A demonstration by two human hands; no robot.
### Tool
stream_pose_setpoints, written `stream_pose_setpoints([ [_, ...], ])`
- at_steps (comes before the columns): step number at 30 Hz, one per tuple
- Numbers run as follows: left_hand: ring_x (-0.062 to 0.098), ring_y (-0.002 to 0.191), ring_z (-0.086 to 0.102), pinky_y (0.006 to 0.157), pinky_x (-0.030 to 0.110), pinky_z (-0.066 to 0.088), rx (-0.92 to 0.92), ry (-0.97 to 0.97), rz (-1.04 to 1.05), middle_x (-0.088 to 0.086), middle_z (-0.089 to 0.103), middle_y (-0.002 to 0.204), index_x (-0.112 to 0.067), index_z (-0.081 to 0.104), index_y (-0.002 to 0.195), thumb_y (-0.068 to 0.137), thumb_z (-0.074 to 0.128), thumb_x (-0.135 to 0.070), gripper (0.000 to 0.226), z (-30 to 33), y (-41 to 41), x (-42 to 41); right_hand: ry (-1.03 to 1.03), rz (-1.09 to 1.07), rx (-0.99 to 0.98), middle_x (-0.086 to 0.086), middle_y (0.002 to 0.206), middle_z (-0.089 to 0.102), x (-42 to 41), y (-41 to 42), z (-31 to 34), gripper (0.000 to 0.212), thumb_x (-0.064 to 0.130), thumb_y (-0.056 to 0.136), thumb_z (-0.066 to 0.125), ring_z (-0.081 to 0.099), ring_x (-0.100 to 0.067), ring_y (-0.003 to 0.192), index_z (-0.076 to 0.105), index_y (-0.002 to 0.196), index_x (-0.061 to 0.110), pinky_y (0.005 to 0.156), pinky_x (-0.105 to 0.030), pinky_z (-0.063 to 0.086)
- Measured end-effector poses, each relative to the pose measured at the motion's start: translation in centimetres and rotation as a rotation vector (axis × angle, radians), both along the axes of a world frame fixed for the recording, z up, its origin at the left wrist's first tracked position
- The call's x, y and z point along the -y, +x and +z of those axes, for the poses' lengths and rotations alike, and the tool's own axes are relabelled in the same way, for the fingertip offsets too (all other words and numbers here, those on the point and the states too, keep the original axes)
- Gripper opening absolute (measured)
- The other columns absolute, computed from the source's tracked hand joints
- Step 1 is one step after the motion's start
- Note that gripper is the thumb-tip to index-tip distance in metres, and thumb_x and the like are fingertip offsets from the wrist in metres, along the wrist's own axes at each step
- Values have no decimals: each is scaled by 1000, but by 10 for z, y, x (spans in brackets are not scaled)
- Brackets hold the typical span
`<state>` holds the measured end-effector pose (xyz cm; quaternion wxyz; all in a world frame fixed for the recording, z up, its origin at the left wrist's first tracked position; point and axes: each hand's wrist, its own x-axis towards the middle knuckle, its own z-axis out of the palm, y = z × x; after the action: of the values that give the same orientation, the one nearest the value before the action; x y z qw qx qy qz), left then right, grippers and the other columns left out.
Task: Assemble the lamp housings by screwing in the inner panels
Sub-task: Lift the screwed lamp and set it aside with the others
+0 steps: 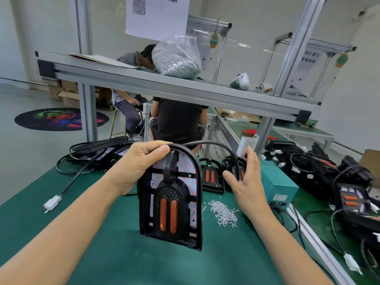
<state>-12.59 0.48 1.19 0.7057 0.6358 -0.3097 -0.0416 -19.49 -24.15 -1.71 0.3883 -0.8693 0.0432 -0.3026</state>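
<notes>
Two hands are working over the green worktop (pixel 86 239): we are gripping the arched top of the black lamp housing (pixel 170 194) with our left hand (pixel 136 163), fingers curled over its rim, standing it upright on the worktop. Our right hand (pixel 246 182) is hovering just beside it with fingers spread, holding nothing. Near it, a pile of loose screws (pixel 223 212) is lying on the worktop, and more housings (pixel 212 177) are standing behind.
</notes>
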Motion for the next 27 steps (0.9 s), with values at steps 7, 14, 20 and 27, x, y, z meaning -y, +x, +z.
stream_pose_setpoints([
  [7,15,80,69,75,25,57,-82,-54,14,10,74,93,-3,69,102,80,56,-33,39,3,2,10,297,184,-53,0,94,70,2,-16,-9,23,10,103,43,64,-6,87,63,96,21,76,-17,46],
  [14,16,79,70,89,37,50,-179,-48,91,10,75,92,-14,77,85,71,65,-45,36,1,8,29,660,352,-131,-1,92,76,-18,-44,-30,26,16,105,37,70,-10,82,62,113,11,66,-23,55],
  [20,19,71,70,78,34,54,-314,40,97,13,75,86,-11,76,79,80,65,-40,31,-4,7,58,604,359,-84,17,113,70,-29,-74,-50,40,50,91,53,63,1,108,56,126,30,88,-11,46],
  [27,18,81,72,72,26,56,-375,151,-1,7,75,89,-10,76,89,86,66,-34,26,-8,-4,108,688,216,3,19,119,67,-26,-93,-74,42,13,97,53,60,-1,114,44,133,32,98,-20,45],
])
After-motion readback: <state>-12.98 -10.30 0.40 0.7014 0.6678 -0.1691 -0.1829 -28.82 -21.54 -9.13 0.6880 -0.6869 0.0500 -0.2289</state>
